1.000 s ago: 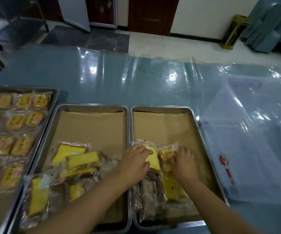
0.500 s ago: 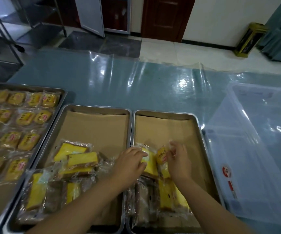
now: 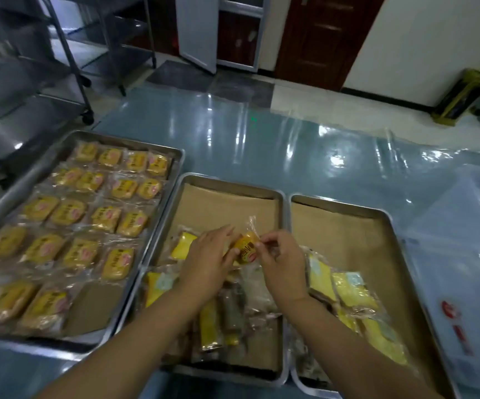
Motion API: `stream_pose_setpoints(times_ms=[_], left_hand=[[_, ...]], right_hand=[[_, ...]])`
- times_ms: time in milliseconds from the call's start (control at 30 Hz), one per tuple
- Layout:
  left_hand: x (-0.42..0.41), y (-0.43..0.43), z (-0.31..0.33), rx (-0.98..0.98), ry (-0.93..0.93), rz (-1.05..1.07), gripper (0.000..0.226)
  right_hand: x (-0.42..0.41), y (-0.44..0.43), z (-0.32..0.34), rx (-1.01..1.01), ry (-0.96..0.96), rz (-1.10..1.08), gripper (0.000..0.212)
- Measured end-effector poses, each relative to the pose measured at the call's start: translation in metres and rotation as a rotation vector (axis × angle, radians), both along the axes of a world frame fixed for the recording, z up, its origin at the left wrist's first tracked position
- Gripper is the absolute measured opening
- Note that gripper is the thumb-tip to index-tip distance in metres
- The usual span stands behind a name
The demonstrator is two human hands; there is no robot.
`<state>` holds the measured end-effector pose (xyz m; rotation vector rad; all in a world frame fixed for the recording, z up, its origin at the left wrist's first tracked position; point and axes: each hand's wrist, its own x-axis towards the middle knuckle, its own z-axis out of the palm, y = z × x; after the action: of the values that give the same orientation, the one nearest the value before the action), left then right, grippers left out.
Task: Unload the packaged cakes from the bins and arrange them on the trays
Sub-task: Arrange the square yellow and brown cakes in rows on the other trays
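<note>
Both hands hold one small packaged cake (image 3: 246,248) with an orange label above the middle tray (image 3: 227,185). My left hand (image 3: 208,262) grips its left side and my right hand (image 3: 279,262) pinches its right edge. Under them lie several yellow and brown wrapped cakes (image 3: 218,318) on brown paper. The right tray (image 3: 345,207) carries more yellow wrapped cakes (image 3: 345,292) along its near half. The left tray (image 3: 135,146) is nearly full of round golden cakes (image 3: 69,214) in rows.
A clear plastic bin (image 3: 463,254) sits at the right of the trays on the blue plastic-covered table (image 3: 290,145). Metal rack trolleys (image 3: 46,67) stand beyond the table's left corner. A yellow stand (image 3: 457,96) is on the floor at the far right.
Both hands lifted a small orange-labelled cake out of the right tray and carried it left over the middle tray. My view swung left, so the left tray shows fully.
</note>
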<state>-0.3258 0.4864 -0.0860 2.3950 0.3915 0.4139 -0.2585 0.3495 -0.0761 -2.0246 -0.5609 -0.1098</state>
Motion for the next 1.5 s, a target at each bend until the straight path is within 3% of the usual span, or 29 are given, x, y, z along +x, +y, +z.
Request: stream_pose_setpoints(times_ms=[167,333,500,667,867,933,1167,1367,1500], left_hand=[[-0.080,0.090,0.001,-0.017,0.034,0.079,0.029],[-0.157,0.178,-0.012,-0.010,0.071,0.061,0.020],[-0.204,0.244,-0.035,0.299,0.229,0.099,0.047],[-0.215,0.270,-0.059,0.476,0.437,-0.116,0.073],[-0.220,0.278,-0.080,0.489,0.501,-0.202,0.082],[-0.220,0.279,-0.083,0.483,0.507,-0.212,0.083],[-0.210,0.284,-0.085,0.490,0.463,-0.254,0.085],[-0.191,0.284,-0.089,0.526,0.445,-0.252,0.073],[-0.180,0.289,-0.087,0.548,0.426,-0.235,0.064]], right_hand=[[-0.065,0.094,-0.006,0.013,0.052,0.132,0.032],[-0.118,0.175,-0.019,-0.175,0.082,0.243,0.016],[-0.152,0.221,-0.031,-0.502,0.148,0.371,0.004],[-0.174,0.236,-0.049,-0.726,0.058,0.370,0.013],[-0.183,0.238,-0.064,-0.716,-0.081,0.283,0.011],[-0.182,0.235,-0.068,-0.775,-0.185,0.300,0.022],[-0.187,0.222,-0.072,-0.905,-0.242,0.645,0.064],[-0.180,0.232,-0.070,-0.939,-0.206,0.728,0.062],[-0.166,0.242,-0.068,-0.876,-0.323,0.545,0.049]])
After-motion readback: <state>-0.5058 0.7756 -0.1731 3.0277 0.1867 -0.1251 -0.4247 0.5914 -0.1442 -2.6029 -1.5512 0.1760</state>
